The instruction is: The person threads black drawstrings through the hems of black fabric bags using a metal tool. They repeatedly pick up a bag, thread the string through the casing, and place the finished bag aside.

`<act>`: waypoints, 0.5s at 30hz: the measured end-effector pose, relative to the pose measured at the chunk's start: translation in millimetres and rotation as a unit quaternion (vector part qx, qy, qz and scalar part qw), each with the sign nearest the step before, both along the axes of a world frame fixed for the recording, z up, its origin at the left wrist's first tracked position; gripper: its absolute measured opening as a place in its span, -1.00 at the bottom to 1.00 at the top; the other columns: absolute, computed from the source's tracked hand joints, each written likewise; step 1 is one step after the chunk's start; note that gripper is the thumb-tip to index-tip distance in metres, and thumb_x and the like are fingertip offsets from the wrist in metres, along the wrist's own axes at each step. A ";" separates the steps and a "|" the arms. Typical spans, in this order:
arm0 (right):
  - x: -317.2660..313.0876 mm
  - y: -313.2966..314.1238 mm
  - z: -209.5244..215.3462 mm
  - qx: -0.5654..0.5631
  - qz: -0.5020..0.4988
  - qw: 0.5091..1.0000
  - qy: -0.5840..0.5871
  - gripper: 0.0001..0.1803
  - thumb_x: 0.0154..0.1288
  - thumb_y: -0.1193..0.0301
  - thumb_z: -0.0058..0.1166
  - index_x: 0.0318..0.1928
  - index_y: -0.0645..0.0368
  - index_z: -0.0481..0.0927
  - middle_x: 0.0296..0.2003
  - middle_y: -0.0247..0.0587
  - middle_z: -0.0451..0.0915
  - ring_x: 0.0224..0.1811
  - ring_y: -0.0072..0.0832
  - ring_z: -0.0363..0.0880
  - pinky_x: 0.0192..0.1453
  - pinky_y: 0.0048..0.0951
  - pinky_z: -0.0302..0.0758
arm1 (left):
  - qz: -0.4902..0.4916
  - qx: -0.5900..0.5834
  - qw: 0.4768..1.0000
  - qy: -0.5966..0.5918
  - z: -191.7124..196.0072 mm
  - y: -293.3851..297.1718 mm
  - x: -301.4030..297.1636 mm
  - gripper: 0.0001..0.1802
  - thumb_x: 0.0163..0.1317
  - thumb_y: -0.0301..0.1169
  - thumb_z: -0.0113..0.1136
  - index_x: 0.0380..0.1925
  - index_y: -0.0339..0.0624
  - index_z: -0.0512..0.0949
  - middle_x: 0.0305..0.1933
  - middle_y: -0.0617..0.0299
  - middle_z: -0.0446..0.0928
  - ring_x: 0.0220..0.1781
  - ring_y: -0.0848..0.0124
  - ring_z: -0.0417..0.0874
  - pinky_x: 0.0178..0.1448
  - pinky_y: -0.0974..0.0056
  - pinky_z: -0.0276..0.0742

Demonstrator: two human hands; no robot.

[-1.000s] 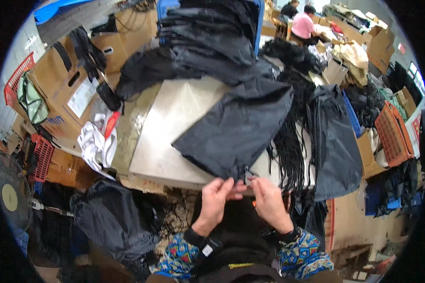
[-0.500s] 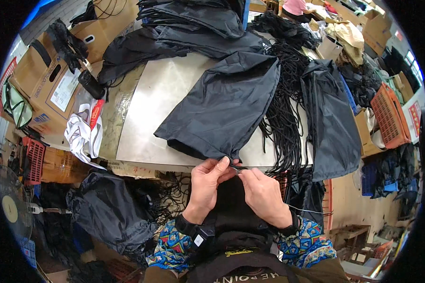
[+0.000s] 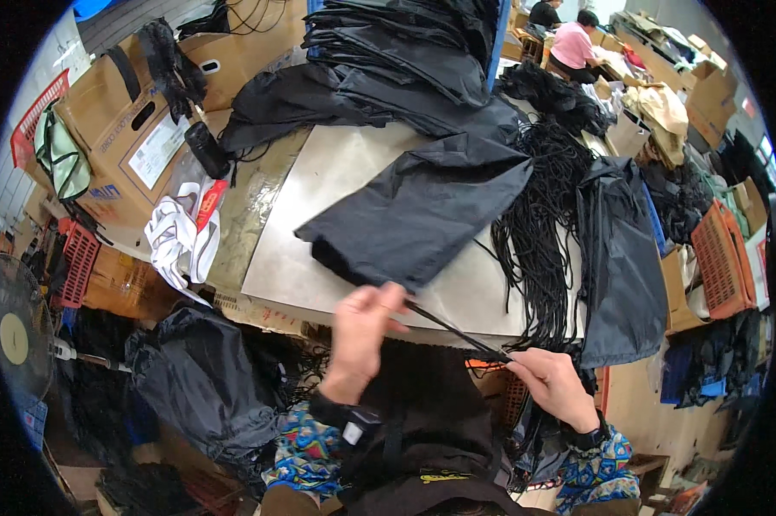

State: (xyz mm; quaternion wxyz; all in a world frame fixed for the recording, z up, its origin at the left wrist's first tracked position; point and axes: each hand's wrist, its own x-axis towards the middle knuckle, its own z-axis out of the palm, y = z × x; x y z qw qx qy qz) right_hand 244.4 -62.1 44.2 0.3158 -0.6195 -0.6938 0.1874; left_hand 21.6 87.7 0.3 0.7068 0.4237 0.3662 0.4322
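A black fabric bag lies aslant on the pale tabletop, its lower corner at the near edge. My left hand, smeared by motion, pinches that corner between thumb and fingers. From the corner a black cord runs doubled and taut, down to the right. Its far end is pinched by the thumb and fingers of my right hand, held out past the table's near edge. What lies inside the right fingers is hidden.
A bundle of black cords hangs over the table's right side beside another black bag. Stacked black bags stand behind. At left are a cardboard box, white straps and a fan. Co-workers sit far right.
My right hand has moved away right and down, drawing the cord out from the bag's corner. The left hand stays near the corner. A thin wire by the right hand no longer shows.
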 end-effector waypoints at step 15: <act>-5.4 -6.2 6.6 -0.111 -0.047 0.989 0.081 -0.86 0.27 0.52 0.08 -0.25 0.35 0.62 -0.43 -0.06 0.63 -0.43 -0.39 0.63 -0.33 -0.47 0.49 | 0.032 0.039 0.998 0.042 2.0 -4.7 19.9 -0.59 0.39 -0.15 0.04 -0.59 -0.14 0.44 -0.68 0.31 0.45 -0.72 0.60 0.39 -0.65 0.46 0.27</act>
